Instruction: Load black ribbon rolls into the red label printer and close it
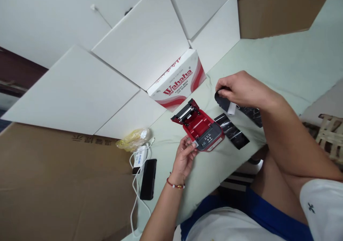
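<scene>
Cardboard sheets (53, 184) cover the lower left and a second piece (281, 12) sits top right. White panels (144, 37) lie beyond a pale tabletop (281, 62). A white-and-red Wahaha box (175, 80) stands at the panels' foot.

Red-and-grey portable printer (199, 126) is on the table just beside that box, lid open, red paper bay exposed. It may be resting or slightly lifted; can't tell. Left hand (183, 159), with a red bead bracelet (175, 185), pinches its near corner between thumb and fingers. Risk: a corner-only hold lets it twist or tip, and the lid could swing shut.

Right hand (242, 91) is curled, pinching a small white roll (232, 108) with a black marbled strip (221, 98) at its end. Risk: a looser pinch could let the roll drop or unwind.

Glossy black strips (232, 131) lie beside the printer, so they could snag on it or get creased. Behind the left hand, a white charger (139, 159) and its cable (134, 194) lie next to a black phone (148, 179); the cable could catch a sleeve or wrist.
</scene>
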### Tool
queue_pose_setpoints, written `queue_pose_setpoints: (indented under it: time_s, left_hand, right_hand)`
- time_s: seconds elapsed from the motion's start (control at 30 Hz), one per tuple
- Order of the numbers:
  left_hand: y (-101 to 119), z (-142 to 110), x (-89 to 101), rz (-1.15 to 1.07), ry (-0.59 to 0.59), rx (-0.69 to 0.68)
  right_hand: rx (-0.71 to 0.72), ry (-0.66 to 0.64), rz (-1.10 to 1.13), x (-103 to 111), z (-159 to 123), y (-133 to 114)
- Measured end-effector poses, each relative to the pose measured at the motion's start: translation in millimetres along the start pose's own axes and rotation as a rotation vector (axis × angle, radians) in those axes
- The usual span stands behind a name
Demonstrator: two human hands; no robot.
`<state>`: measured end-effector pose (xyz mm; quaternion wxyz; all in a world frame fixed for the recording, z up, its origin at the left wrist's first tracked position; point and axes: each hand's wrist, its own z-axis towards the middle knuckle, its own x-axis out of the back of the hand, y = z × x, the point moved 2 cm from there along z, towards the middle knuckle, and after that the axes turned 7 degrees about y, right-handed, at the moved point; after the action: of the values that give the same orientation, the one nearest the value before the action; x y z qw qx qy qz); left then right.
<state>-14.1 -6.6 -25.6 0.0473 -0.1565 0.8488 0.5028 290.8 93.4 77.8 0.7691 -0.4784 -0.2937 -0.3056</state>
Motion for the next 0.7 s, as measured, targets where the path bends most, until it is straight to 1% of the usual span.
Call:
queue_pose_setpoints:
  time_s: [0.1,0.13,0.17,0.2,0.23,0.3,0.33,0.37,0.4,0.43,0.47,0.53,0.57,0.6,0.63,0.7]
  left_hand:
    - [0,1,2.1,0.009,0.008,0.003]
    - [0,2,2.7,0.011,0.013,0.002]
    - [1,2,3.0,0.013,0.017,0.0]
    - [1,2,3.2,0.015,0.019,-0.002]
    - [1,3,3.1,0.018,0.02,-0.004]
    - [2,3,2.7,0.022,0.015,-0.005]
    - [2,3,2.5,0.022,0.013,-0.005]
    - [2,4,2.3,0.021,0.012,-0.007]
    - [2,4,2.2,0.023,0.013,-0.008]
    - [2,4,2.1,0.028,0.014,-0.008]
    - [2,5,2.0,0.032,0.017,-0.007]
    - [2,5,1.7,0.035,0.029,-0.008]
    - [2,5,1.5,0.032,0.034,-0.008]
    - [3,4,1.2,0.028,0.039,-0.01]
    - [3,4,1.0,0.024,0.041,-0.012]
    - [2,4,0.6,0.024,0.036,-0.013]
  right_hand:
    - [0.006,-0.007,-0.021,-1,4,10]
    - [0.018,-0.031,-0.022,1,2,13]
    - [0.027,-0.084,-0.024,3,0,15]
    - [0.027,-0.175,-0.028,5,-4,19]
    - [0.012,-0.303,-0.029,6,-9,25]
    - [-0.07,-0.597,-0.012,6,-21,40]
    - [-0.117,-0.72,0.015,6,-27,49]
    - [-0.159,-0.799,0.052,6,-32,59]
    - [-0.199,-0.821,0.087,6,-35,70]
    - [-0.233,-0.796,0.098,6,-36,81]
    - [-0.258,-0.733,0.071,6,-35,93]
    - [-0.283,-0.564,-0.076,1,-29,112]
    - [-0.286,-0.498,-0.162,-3,-26,119]
    - [-0.285,-0.465,-0.229,-10,-22,124]
    - [-0.285,-0.47,-0.264,-18,-19,126]
    - [-0.297,-0.549,-0.267,-34,-15,125]
